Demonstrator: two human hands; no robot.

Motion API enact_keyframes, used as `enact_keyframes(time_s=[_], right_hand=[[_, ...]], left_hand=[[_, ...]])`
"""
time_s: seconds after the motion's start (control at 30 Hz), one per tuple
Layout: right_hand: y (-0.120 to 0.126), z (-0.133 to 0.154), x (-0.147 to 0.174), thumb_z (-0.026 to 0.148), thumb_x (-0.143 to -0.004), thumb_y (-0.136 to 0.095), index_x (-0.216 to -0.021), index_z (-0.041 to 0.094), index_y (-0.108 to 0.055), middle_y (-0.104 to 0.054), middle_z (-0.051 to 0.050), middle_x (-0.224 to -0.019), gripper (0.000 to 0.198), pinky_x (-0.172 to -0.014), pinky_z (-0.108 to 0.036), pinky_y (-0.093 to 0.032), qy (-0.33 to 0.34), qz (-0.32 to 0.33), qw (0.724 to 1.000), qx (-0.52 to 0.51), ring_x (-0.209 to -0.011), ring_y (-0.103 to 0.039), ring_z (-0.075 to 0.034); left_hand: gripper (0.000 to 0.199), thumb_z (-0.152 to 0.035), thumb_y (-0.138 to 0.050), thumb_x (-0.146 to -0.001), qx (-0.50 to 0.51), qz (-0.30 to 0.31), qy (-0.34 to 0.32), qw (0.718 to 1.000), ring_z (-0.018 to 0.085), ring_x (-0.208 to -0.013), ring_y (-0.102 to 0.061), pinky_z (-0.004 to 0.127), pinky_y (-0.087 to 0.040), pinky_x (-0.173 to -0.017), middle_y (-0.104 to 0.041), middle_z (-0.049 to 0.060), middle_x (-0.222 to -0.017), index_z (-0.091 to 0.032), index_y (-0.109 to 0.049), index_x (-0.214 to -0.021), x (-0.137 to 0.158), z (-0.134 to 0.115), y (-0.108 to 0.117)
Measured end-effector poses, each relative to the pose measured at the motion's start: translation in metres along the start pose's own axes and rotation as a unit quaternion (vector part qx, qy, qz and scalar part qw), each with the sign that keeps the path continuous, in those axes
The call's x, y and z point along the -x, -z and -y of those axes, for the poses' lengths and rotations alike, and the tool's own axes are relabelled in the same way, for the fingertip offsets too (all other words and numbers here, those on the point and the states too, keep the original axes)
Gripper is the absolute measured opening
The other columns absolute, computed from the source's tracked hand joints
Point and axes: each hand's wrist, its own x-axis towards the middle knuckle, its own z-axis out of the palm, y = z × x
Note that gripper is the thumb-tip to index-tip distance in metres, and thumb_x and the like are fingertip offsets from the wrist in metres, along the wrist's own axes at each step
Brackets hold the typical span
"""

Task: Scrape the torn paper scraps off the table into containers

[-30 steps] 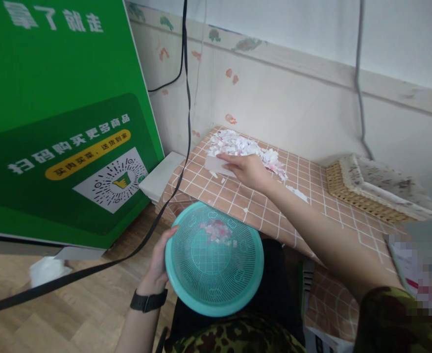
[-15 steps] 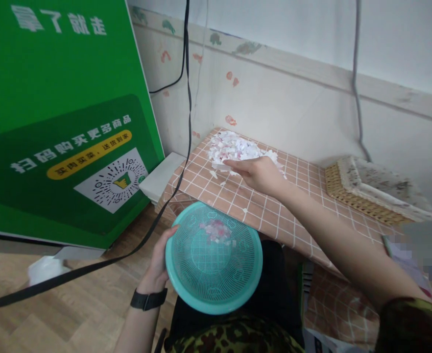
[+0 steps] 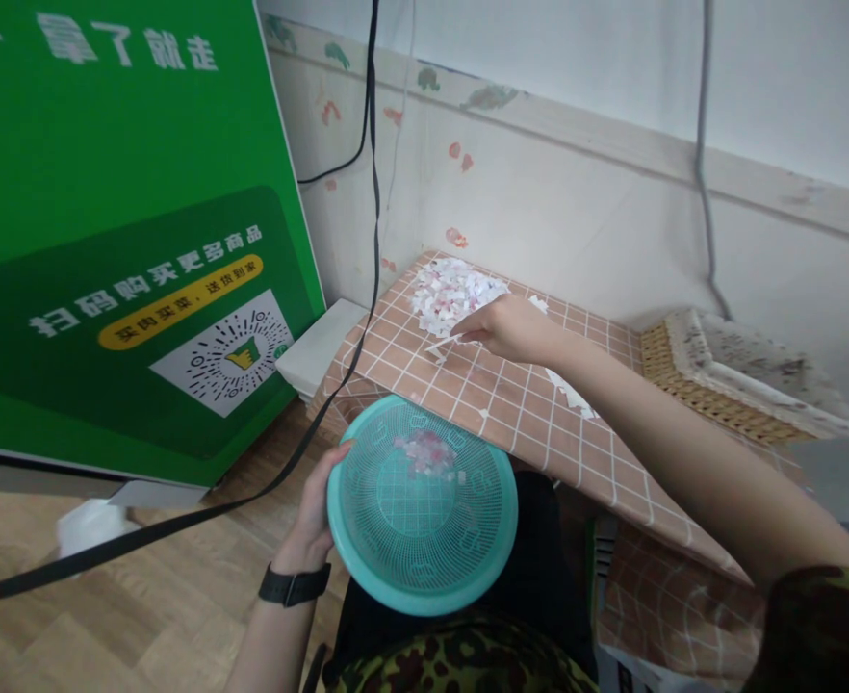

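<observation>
My left hand (image 3: 318, 505) is closed on the left rim of a turquoise plastic colander (image 3: 424, 597), held tilted over my lap below the table edge. Inside the colander lies a small clump of pink and white paper scraps (image 3: 428, 452). On the table, a heap of torn white and pinkish paper scraps (image 3: 446, 294) is spread near the wall. My right hand (image 3: 507, 329) is at the near right side of the heap, its fingers pinched on a thin white strip (image 3: 443, 341) seen edge-on. A few scraps lie loose beside and behind the right forearm.
The table (image 3: 569, 457) has a brown checked cloth. A lined wicker basket (image 3: 728, 385) stands at its right, against the wall. A black strap (image 3: 323, 409) hangs across the table's left corner. A green panel (image 3: 128, 173) stands to the left, with a white box (image 3: 320, 346) beside it.
My right hand has drawn back slightly to the right, off the heap. Some scraps now lie further right, near the forearm. My left hand and the colander have barely moved.
</observation>
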Motion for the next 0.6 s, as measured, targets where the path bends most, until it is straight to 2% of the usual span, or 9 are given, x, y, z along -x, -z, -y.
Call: enact_keyframes(time_s=[0.13, 0.27, 0.6], right_hand=[[0.012, -0.006, 0.013, 0.015, -0.087, -0.057, -0.099, 0.03, -0.079, -0.078, -0.001, -0.092, 0.028, -0.074, -0.03, -0.044, 0.022, 0.025, 0.999, -0.025, -0.085, -0.069, -0.018], [0.018, -0.011, 0.023, 0.015, -0.088, -0.056, -0.099, 0.029, -0.079, -0.078, 0.0, -0.093, 0.029, -0.074, -0.029, -0.044, 0.019, 0.009, 0.999, -0.032, -0.085, -0.07, -0.017], [0.007, -0.002, 0.034, 0.023, -0.09, -0.054, -0.106, 0.028, -0.077, -0.078, 0.0, -0.088, 0.028, -0.067, -0.027, -0.04, 0.003, 0.002, 0.998, -0.066, -0.074, -0.067, -0.015]], left_hand=[[0.022, -0.029, -0.082, -0.061, -0.004, 0.007, -0.01, 1.0, 0.017, -0.056, -0.063, 0.028, -0.05, -0.058, -0.07, 0.001, -0.063, -0.015, -0.071, -0.075, 0.0, 0.0, -0.001], [0.022, -0.03, -0.082, -0.061, -0.009, 0.003, -0.001, 1.0, 0.018, -0.056, -0.063, 0.029, -0.05, -0.058, -0.07, 0.001, -0.062, -0.015, -0.071, -0.074, 0.0, 0.0, -0.001], [0.025, -0.031, -0.084, -0.062, 0.015, 0.008, 0.015, 1.0, 0.016, -0.06, -0.065, 0.027, -0.052, -0.065, -0.073, 0.001, -0.069, -0.014, -0.074, -0.077, -0.003, 0.004, 0.005]])
